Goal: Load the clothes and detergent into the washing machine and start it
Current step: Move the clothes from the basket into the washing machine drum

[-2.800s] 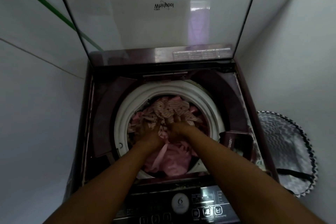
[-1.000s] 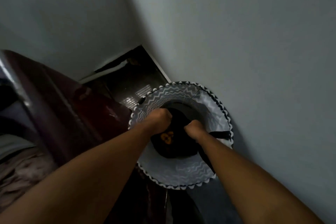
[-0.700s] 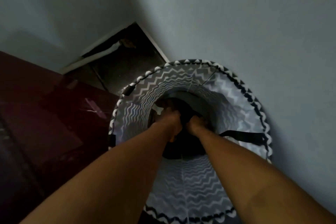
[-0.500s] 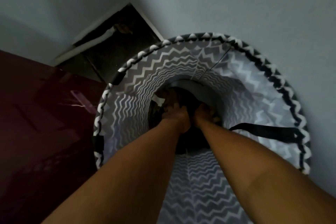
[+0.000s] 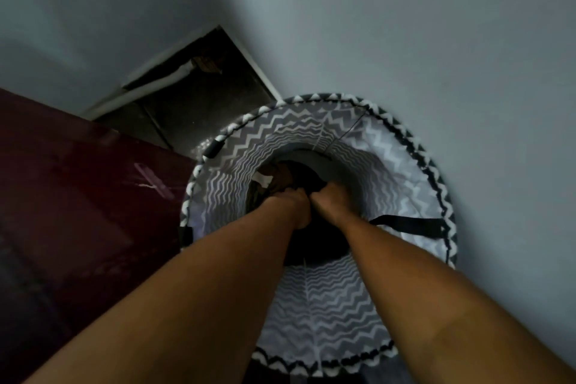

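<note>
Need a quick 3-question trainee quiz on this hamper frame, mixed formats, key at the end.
1. True or false: both hands reach down into the laundry hamper.
2. What do the left hand and right hand grip? A) dark clothes B) a detergent bottle C) the hamper's strap
3. Fill in: the black strap lies on the hamper's ___ side in the picture.

Key: 1 true; 2 A; 3 right.

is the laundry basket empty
No, dark clothes lie at the bottom of the basket, and the left hand and right hand grip them.
</note>
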